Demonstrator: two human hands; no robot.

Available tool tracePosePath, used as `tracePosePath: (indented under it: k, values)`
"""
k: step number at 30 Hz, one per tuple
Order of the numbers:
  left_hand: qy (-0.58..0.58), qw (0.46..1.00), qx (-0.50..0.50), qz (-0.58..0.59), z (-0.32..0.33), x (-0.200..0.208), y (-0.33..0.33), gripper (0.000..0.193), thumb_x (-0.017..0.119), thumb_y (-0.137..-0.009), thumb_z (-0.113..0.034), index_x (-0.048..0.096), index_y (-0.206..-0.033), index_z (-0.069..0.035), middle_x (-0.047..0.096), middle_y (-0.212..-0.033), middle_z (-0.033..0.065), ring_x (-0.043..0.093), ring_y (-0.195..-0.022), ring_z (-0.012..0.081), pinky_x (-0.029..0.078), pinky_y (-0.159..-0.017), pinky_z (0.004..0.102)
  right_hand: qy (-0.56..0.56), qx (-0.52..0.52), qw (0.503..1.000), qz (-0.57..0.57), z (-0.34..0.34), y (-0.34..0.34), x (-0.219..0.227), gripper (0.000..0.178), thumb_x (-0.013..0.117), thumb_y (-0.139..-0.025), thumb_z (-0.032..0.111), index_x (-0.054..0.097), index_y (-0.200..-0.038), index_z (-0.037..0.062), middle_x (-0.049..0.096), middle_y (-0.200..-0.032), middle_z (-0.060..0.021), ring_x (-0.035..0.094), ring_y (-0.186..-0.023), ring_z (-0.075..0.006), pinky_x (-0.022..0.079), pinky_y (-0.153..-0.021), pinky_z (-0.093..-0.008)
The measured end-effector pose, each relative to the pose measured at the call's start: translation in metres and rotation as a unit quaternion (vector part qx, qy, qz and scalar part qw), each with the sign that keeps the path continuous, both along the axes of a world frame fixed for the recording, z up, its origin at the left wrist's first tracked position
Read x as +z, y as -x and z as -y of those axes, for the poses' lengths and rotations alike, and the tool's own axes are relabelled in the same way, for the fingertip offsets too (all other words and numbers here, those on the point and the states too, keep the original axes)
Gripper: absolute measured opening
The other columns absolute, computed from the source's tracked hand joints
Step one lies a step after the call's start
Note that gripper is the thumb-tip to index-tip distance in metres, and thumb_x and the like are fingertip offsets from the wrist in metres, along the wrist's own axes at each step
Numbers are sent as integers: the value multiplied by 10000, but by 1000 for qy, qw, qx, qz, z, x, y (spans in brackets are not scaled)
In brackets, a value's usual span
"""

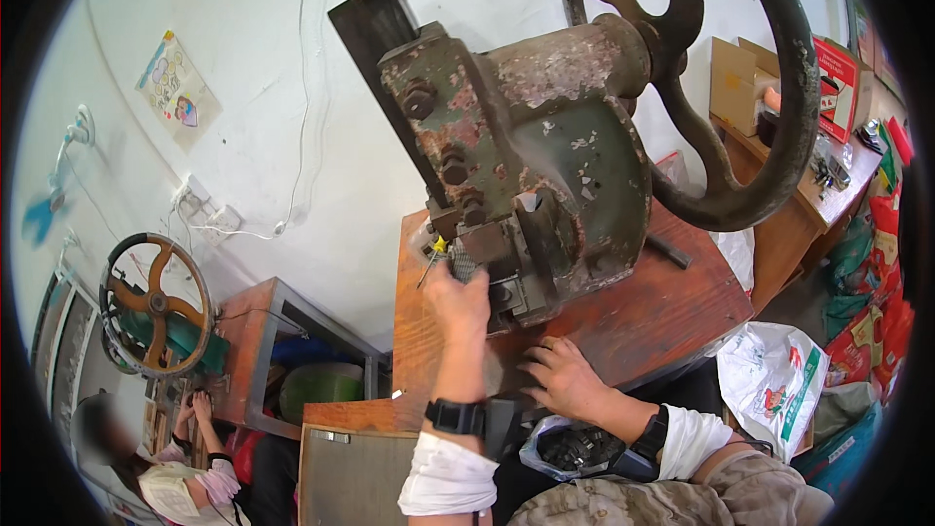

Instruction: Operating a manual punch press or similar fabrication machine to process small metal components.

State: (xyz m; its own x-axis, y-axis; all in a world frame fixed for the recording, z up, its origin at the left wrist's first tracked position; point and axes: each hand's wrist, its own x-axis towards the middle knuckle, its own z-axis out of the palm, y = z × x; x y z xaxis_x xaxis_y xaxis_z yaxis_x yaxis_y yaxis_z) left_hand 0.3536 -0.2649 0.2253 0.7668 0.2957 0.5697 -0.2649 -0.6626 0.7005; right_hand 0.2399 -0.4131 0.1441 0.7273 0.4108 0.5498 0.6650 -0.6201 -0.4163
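Note:
A large, worn green hand press [575,156] with chipped paint stands on a reddish-brown wooden bench [643,307]. My left hand [458,300] reaches up to the press's lower tooling, its fingers closed at the die. What they hold is too small to name. Beside the fingertips is a small yellow star-shaped piece [440,245], and a grey checked patch [465,263] shows just right of it. My right hand [570,377] lies palm down at the bench's front edge, its fingers spread and nothing in them. Both wrists wear dark bands.
A big spoked handwheel [779,88] rises at the press's right. Dark small parts fill a plastic bag [575,448] by my lap. A white plastic bag [772,380] stands to the right, near a cardboard box [740,88]. At far left, another person [185,477] sits by a second handwheel [156,304].

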Motion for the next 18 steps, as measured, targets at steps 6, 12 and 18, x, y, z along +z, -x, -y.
tracePosePath:
  k: [6,12,18]
  values:
    - [-97,995,21,29,28,-9,-15,333,715,-666,-177,622,-899,42,631,-833,224,601,-784,395,472,-714,442,14,17,1000,2,3,0,2,348,688,-703,195,612,-1013,55,543,-1095,-113,435,-1123,-337,357,-945,-470]
    - [59,925,-271,-261,-10,34,-7,291,609,-760,-124,607,-984,63,633,-880,204,626,-803,294,475,-721,365,-7,-12,1000,-10,5,0,-3,329,686,-717,204,617,-999,48,526,-1121,-129,420,-1138,-350,347,-959,-471]
    - [59,966,-191,-161,-23,2,-32,249,517,-795,-37,624,-1003,46,647,-864,92,603,-797,206,448,-762,290,-35,6,999,-23,4,-4,-1,335,688,-725,202,617,-1010,41,512,-1170,-144,417,-1148,-353,364,-955,-454]
